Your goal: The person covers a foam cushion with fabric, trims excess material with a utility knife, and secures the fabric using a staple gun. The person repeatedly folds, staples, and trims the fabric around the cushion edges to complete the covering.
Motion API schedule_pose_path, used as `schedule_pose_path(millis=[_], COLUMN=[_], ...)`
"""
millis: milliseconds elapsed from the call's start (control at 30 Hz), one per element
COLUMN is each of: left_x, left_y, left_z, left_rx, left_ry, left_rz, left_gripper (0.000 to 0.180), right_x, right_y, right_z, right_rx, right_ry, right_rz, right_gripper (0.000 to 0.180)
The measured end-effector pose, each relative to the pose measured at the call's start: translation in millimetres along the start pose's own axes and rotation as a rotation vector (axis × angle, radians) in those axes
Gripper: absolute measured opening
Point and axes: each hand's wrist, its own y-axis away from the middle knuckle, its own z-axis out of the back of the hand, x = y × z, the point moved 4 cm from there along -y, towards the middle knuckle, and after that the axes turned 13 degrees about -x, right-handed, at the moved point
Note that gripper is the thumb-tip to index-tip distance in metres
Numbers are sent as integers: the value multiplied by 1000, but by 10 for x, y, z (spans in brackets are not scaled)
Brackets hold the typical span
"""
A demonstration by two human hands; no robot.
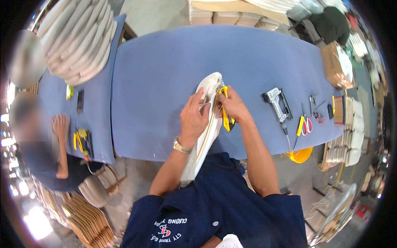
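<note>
So, pad [212, 133] btwn L grip [194, 115] & R grip [234, 106] w/ yellow tool [226, 122].

bright, fairly even light; glare at far-left edge, white patch [38, 223] blown out near left; soft shadows on blue table [157, 91]; fisheye bends edges, corners black; co-worker's head [25, 113] blurred.

Clear run for a hand L of L hand [193, 118], over blue tabletop [151, 74] to the seam, also beyond the white padded piece's [210, 134] far tip. R side: open strip btwn R hand [235, 105] & staple gun [273, 97]; past that, gun, yellow cutter [300, 126], red pliers [319, 118] obstruct, w/ cardboard box [333, 68] at far R corner.
</note>
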Motion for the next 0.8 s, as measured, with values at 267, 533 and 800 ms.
schedule_pose_path(millis=[267,533,800], left_x=[245,283,301], left_y=[-419,-521,-325], left_z=[478,440,-47], left_rx=[190,315,185], left_ry=[52,-128,-163], left_rz=[284,190,-51], left_gripper=[28,51,58], right_x=[45,28,56], right_y=[39,3,39], right_z=[72,28,63], right_rx=[-18,-2,-10], right_ry=[-2,3,17], right_rz=[-71,-44,-56], right_gripper=[17,18,21])
